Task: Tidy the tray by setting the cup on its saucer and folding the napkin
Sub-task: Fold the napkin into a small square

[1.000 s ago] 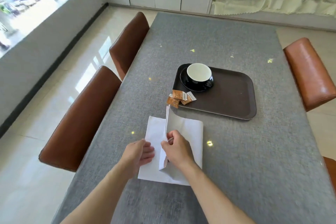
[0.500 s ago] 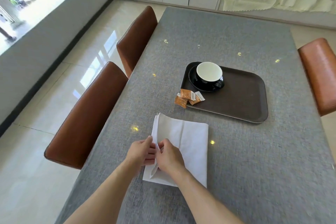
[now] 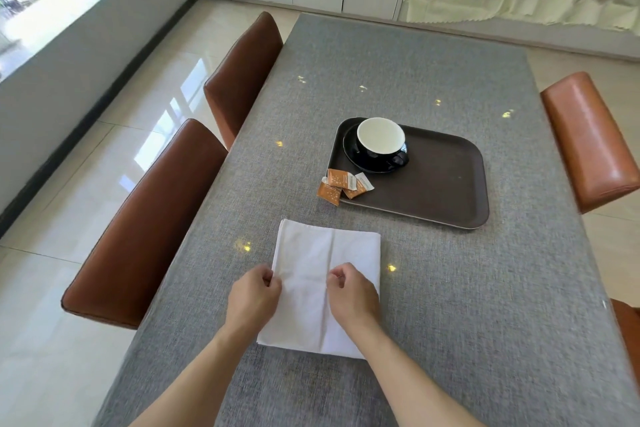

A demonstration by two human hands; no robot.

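Observation:
A white napkin lies folded flat on the grey table, near me and in front of the tray. My left hand pinches its left edge. My right hand rests on its middle with the fingers curled and pinched at the centre crease. A black cup with a white inside stands upright on its black saucer in the far left corner of the dark brown tray.
Orange sugar packets lie across the tray's near left rim, partly on the grey table. Brown chairs stand at the left, far left and right. Cabinets line the far wall.
The raised napkin flap has been brought over to the left and laid flat. My hands have moved apart, the left to the edge, the right to the middle.

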